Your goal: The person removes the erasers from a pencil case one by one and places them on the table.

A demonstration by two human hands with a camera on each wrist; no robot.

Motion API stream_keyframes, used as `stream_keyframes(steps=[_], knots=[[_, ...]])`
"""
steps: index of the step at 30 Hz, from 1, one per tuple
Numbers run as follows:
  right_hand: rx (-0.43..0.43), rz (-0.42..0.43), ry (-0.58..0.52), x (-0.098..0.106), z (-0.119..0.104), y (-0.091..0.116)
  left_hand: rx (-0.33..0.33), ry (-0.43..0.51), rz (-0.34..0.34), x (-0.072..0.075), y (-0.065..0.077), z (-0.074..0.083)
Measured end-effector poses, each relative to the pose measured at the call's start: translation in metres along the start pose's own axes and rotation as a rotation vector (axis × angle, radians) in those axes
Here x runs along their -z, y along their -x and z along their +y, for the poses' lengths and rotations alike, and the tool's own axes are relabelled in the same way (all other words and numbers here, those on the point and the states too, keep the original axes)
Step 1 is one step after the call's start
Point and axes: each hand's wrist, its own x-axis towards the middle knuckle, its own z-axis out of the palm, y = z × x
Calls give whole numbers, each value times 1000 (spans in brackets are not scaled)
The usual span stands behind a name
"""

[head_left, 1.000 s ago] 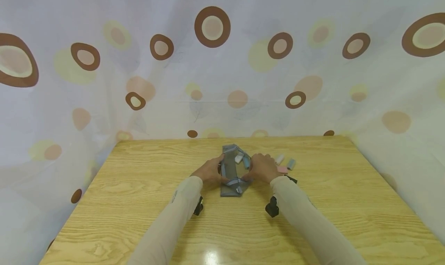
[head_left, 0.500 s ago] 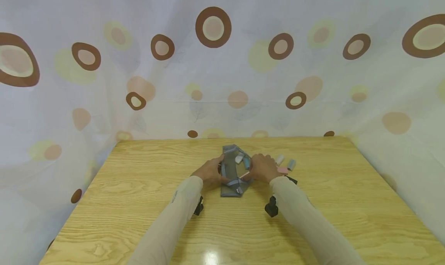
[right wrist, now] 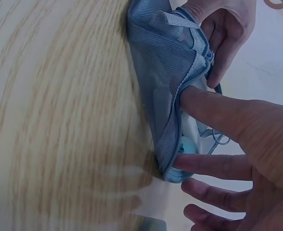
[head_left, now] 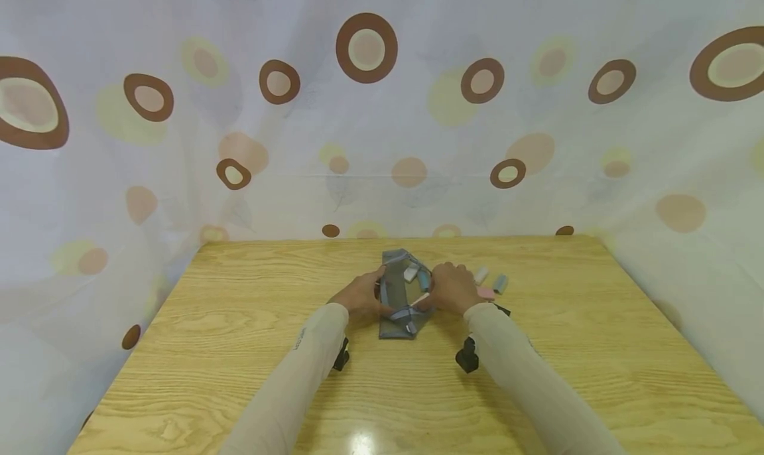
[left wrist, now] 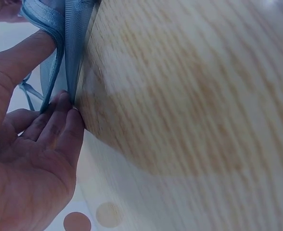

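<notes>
A grey-blue mesh zipper pouch (head_left: pixel 394 286) lies on the table with its mouth spread wide. Inside the mouth show a small white block (head_left: pixel 411 272), a blue piece (head_left: pixel 424 280) and a narrow white strip (head_left: pixel 420 300). My left hand (head_left: pixel 361 294) grips the pouch's left side, its thumb at the zipper edge and fingertips against the mesh in the left wrist view. On the opposite side my right hand (head_left: pixel 451 289) holds the zipper rim (right wrist: pixel 177 103) between thumb and index finger; its other fingers extend past the end of the pouch. The pouch's bottom is hidden.
Right of my right hand lie a white block (head_left: pixel 481 275), a grey-blue block (head_left: pixel 500 283) and a pink block (head_left: pixel 486 293). The wood-grain table (head_left: pixel 251 269) meets a patterned sheet (head_left: pixel 412 136) at its back and sides. A black wrist mount (head_left: pixel 467 355) hangs under the right sleeve.
The narrow white strip by my right thumb, not seen a second ago, shows from half a second ago on. Both hands stay almost still on the pouch.
</notes>
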Motion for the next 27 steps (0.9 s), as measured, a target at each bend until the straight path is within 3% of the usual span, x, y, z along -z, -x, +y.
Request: stream_keyframes(steps=[7, 27], knots=[[-43, -8, 19, -5, 2, -3, -13, -11, -6, 0, -2, -2], [-17, 13, 45, -9, 1, -6, -10, -3, -5, 1, 0, -2]])
